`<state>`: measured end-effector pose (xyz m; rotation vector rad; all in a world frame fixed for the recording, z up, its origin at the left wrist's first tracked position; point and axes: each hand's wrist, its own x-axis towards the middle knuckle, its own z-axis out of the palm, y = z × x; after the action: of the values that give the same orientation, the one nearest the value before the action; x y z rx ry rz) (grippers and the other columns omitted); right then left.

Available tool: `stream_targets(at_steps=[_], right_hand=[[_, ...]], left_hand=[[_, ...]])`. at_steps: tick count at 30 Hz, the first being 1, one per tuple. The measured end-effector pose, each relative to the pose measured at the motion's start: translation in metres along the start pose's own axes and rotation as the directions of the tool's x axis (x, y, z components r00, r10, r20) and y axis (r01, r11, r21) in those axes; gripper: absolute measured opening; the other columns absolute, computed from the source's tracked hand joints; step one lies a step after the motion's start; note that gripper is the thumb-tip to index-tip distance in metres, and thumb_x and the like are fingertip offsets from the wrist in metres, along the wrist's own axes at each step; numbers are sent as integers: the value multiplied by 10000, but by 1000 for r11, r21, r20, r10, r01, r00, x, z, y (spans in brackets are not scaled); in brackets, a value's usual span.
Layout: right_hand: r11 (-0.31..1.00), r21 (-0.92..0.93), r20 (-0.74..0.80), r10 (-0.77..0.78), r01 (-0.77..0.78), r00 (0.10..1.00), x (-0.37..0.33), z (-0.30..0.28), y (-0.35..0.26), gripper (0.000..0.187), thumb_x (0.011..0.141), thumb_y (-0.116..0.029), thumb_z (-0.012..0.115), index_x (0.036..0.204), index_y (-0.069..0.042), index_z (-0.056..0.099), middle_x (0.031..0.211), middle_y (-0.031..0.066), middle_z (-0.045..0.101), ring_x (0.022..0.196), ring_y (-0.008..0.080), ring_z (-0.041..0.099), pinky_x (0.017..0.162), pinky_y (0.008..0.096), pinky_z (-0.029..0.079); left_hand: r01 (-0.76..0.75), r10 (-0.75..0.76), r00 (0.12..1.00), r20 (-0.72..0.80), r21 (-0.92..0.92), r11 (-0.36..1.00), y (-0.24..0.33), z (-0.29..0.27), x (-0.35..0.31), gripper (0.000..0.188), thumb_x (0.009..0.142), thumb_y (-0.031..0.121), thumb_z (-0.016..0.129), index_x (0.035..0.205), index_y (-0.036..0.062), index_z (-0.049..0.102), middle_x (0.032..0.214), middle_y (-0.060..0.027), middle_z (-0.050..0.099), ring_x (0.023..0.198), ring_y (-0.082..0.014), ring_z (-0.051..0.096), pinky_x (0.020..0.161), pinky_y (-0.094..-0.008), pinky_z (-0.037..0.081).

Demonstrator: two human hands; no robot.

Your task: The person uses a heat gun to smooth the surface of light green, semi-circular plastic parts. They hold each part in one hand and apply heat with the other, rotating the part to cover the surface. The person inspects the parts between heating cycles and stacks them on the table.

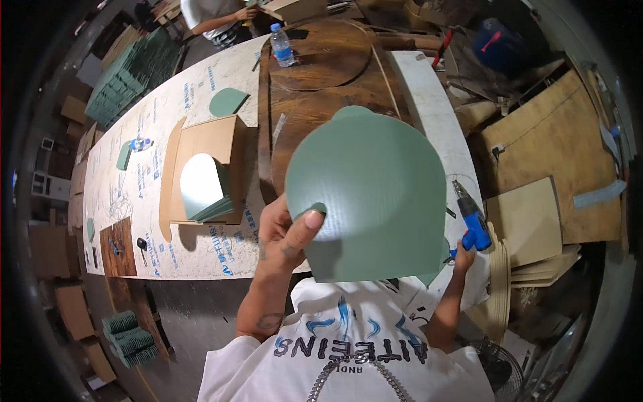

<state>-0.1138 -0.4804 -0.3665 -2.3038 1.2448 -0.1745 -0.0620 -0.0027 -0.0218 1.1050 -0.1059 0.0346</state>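
green panel point(375, 181) arches toward twelve o'clock, left hand point(282, 236) pinching it at eight, right hand point(463, 256) gripping heat gun point(474, 222) near four.

Workshop, blue heat gun point(474, 226), stacked green panels point(137, 75), cardboard boxes point(48, 253), long worktable point(186, 249)

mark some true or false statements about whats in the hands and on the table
1. Both hands are empty. False: the left hand holds a large green panel, and the right hand grips a blue heat gun.
2. A clear bottle stands upright on brown wood. True.
3. The open cardboard box holds smaller green panels. True.
4. The held panel's far edge is straight. False: that edge is rounded.
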Motion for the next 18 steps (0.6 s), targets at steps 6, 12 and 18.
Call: stream_targets(at_steps=[6,12,18], right_hand=[[996,-78,33,45,-42,998,38,2,-25,535,731,-456,651,909,49,648,1017,255,608,954,403,570,839,448,444],[982,187,-12,-22,24,1000,33,-30,-46,504,730,-435,648,894,42,656,990,240,630,945,390,590,862,425,437],[847,474,-135,-197,238,971,24,-123,-77,415,795,-319,693,980,39,597,883,114,623,727,184,555,673,310,457]], left_hand=[[10,-3,983,-183,41,999,-10,31,-4,356,811,276,642,1012,-12,584,876,-40,611,748,-91,562,665,-206,439],[-66,101,943,-317,119,991,-5,49,1,335,825,272,612,1005,-11,591,874,-47,620,771,-95,573,711,-201,439],[-226,253,948,-195,148,963,-9,40,4,327,900,246,473,1083,-15,550,999,-75,583,891,-128,551,776,-249,428]])
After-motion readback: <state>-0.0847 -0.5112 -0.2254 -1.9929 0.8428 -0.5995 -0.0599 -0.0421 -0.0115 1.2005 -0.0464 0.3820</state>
